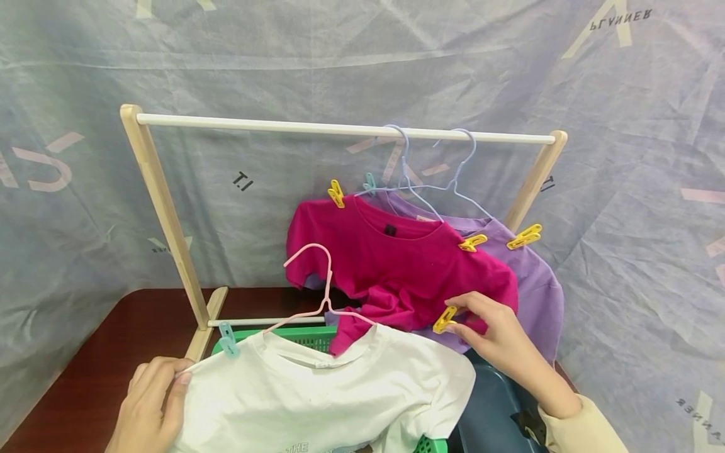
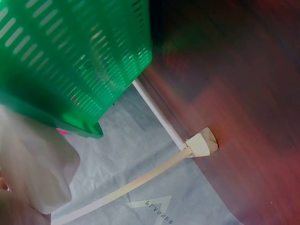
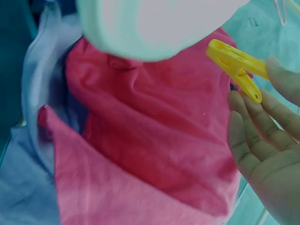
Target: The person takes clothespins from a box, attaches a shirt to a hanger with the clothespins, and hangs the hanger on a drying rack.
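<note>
A white T-shirt hangs on a pink hanger whose hook stands free of the rail. My left hand pinches the shirt's left sleeve edge between thumb and fingers. Beside it a light blue clothespin clips that shoulder to the hanger. In my right hand a yellow clothespin is pinched between thumb and fingertips, just above the shirt's right shoulder. The right wrist view shows this yellow clothespin apart from the white cloth.
On the white rail of a wooden rack hang a magenta shirt and a purple shirt, both with clothespins at the shoulders. Under the white shirt stands a green basket; a dark blue bin is to the right.
</note>
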Tool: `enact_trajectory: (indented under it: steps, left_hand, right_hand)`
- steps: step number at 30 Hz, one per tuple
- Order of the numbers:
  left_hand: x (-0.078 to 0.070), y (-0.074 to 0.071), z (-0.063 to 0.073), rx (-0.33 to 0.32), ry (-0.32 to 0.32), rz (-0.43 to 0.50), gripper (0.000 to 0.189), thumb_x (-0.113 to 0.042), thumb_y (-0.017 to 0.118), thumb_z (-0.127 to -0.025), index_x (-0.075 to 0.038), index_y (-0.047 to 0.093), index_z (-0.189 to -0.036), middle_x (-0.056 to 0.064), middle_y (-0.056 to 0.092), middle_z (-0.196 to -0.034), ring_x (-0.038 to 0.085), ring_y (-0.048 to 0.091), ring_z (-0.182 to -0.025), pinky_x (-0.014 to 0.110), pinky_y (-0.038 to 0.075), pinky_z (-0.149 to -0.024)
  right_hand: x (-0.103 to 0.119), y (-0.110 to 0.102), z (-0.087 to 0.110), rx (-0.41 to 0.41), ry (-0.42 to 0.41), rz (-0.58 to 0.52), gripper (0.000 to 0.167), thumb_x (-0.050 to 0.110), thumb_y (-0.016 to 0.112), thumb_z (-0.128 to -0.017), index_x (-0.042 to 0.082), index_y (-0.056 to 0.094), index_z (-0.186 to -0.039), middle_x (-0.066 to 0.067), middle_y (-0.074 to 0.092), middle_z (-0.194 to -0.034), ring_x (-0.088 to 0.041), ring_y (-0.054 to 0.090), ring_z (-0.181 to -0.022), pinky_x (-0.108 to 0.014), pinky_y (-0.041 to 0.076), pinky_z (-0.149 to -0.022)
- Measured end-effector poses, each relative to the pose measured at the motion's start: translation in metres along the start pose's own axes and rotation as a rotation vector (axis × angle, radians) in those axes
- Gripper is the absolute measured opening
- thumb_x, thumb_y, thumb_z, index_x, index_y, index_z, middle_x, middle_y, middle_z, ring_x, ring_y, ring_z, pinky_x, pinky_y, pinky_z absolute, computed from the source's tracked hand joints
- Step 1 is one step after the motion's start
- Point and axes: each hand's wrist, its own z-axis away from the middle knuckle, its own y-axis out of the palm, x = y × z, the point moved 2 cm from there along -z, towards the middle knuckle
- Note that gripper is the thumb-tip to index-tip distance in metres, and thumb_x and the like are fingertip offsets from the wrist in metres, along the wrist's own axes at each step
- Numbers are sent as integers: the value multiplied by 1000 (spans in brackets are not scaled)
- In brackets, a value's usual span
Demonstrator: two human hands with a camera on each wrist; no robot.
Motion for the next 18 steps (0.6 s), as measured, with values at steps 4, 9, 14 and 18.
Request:
enact_trajectory:
  steps: [4,9,14,18]
  left_hand:
    - [0,0,1,-3,2,-4,48,-37,38,-97,3,60,-81,6,55,-79,2,39,-79,13,25,-78]
    - [0,0,1,3,-2,-5,47,-36,39,-97,3,60,-81,6,55,-80,2,39,-80,13,25,-78]
    - [1,0,1,10,-5,-2,47,-36,39,-97,3,61,-82,6,55,-80,2,39,-80,14,25,-77]
    - [1,0,1,0,5,-6,48,-37,39,-97,3,61,-82,7,55,-80,2,39,-79,14,25,-77]
  right_hand:
    - [6,3,-6,-35,-42,-25,45,-3,79,-61,9,63,-101,0,62,-87,-2,54,-76,-11,44,-63]
    - [9,7,-9,-16,-27,-66,41,0,79,-64,12,62,-99,3,61,-87,-3,54,-72,-14,45,-62]
    - [11,12,-11,14,-32,-80,40,0,78,-65,13,61,-99,3,61,-87,-6,51,-69,-15,44,-63]
    - [13,16,-11,37,-49,-74,40,1,78,-67,14,60,-100,5,60,-89,-5,50,-68,-15,43,-62]
